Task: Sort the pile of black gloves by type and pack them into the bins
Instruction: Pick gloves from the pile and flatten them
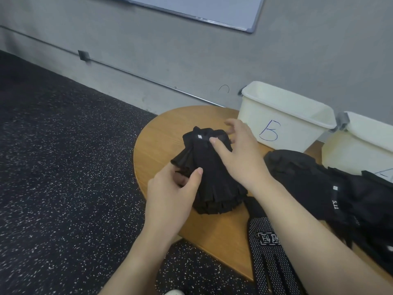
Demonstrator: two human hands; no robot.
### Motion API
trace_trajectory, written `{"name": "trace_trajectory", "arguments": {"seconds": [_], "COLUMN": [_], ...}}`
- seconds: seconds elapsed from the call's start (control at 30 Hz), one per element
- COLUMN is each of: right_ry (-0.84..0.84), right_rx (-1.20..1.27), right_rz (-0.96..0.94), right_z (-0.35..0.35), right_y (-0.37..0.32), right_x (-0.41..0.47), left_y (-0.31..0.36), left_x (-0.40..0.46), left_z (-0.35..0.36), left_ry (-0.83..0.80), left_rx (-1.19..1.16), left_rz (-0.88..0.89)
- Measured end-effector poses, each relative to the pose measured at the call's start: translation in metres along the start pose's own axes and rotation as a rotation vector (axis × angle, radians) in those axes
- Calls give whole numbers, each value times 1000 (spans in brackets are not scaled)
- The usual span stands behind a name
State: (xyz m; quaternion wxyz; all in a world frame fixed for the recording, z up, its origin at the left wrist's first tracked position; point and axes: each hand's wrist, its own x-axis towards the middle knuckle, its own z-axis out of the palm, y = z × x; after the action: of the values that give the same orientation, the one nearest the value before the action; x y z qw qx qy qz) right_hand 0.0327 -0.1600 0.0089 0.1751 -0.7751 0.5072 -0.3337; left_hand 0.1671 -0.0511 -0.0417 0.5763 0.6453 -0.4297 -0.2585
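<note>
Head view. A stack of black fingerless gloves (209,173) lies on the round wooden bench (157,143), cuffs toward the wall and cut finger ends fanned toward the person. The left hand (172,194) pinches the stack's near-left edge between thumb and curled fingers (196,174). The right hand (238,150) rests flat on top near the cuffs, its fingers straight and spread, pressing the layers down. The fabric appears soft, light and limp; loose layers would likely slide apart, so a hold across the whole thickness, one hand on either side, seems soundest. To the right lies the unsorted pile of black gloves (323,188), one carrying a printed strap. A dotted grip glove (265,248) lies apart at the bench's near edge. Two white bins stand against the wall: bin B (282,118), just beyond the right hand, and a second bin (361,150) marked with what looks like an A, partly hidden. Their interiors are not visible, so their contents cannot be told.
</note>
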Motion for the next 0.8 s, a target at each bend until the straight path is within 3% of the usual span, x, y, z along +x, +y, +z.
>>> {"name": "trace_trajectory", "arguments": {"seconds": [0.07, 0.17, 0.23, 0.4, 0.67, 0.8], "right_ry": [55, -74, -220, -395, -432, -475], "right_rx": [-121, -213, -244, -442, -420, -453], "right_rz": [-199, -375, -344, -379, -319, -308], "right_z": [-1, 4, 10, 23, 32, 31], "right_y": [-3, -7, -4, 13, 18, 14], "right_x": [-6, -13, -15, -15, -18, -20], "left_y": [0, 0, 4, 8, -6, -2], "left_x": [0, 1, -1, 3, 10, 6], "left_z": [-1, -1, 0, 0, -1, 0], "left_ry": [-20, -36, -45, -54, -38, 43], "left_rx": [-8, -25, -23, -325, -175, -80], "left_rz": [1, -19, -46, -362, -279, -207]}}
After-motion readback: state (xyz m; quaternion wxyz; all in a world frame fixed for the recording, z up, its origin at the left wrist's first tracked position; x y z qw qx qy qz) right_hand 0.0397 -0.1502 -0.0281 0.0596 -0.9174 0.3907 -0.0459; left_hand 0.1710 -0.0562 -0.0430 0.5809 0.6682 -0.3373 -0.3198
